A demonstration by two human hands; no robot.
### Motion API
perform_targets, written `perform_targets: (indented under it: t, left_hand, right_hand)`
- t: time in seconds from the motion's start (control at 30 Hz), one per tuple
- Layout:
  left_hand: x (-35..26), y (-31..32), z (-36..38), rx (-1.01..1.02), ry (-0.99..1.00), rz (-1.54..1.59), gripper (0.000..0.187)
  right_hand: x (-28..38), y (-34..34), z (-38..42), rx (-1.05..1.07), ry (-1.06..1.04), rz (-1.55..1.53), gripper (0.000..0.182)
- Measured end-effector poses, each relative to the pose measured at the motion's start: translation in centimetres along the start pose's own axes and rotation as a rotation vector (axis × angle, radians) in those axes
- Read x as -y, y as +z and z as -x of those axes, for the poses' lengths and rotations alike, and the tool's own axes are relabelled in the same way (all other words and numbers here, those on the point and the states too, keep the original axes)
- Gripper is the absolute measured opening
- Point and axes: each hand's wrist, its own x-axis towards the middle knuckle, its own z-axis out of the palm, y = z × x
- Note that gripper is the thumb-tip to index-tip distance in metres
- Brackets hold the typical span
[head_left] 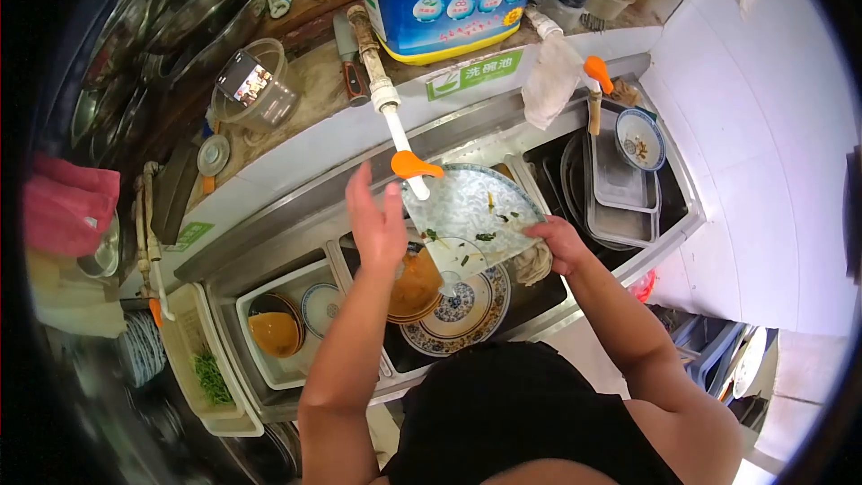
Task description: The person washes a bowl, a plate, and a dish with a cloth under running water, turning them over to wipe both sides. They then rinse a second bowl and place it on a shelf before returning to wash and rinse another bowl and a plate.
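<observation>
Right hand [560, 246] grips the pale-green, glossy fan-shaped plate [471, 200] above the metal sink [278, 244], long axis running far-to-near, narrow end toward the near edge; left hand [379, 229] spreads wide

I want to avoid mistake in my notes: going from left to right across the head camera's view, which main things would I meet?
Pink cloth, green leaves, leftmost brown bowls, left hand, wedge-shaped plate, right hand, blue-rimmed bowl.
</observation>
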Motion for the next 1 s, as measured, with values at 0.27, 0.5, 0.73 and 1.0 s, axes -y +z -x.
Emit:
perform_targets:
  t: [0.27,0.5,0.73,1.0]
  left_hand:
    - [4.8,5.1,11.1,0.714,-0.680,0.045,0.072]
    - [9.0,7.1,8.9,0.460,-1.230,0.592,0.062]
    - [4.7,2.7,8.8,0.729,-1.358,1.299,0.057]
    - [6.2,2.5,9.3,0.741,-1.266,1.230,0.056]
  right_hand:
    - [-0.6,3.5,2.8,-0.191,-0.227,0.303,0.029]
    - [-0.4,3.2,3.9,-0.179,-0.308,0.260,0.031]
    - [0.1,1.5,2.2,-0.111,-0.115,-0.046,0.033]
    - [-1.1,-3.0,-1.3,0.037,0.082,-0.046,0.035]
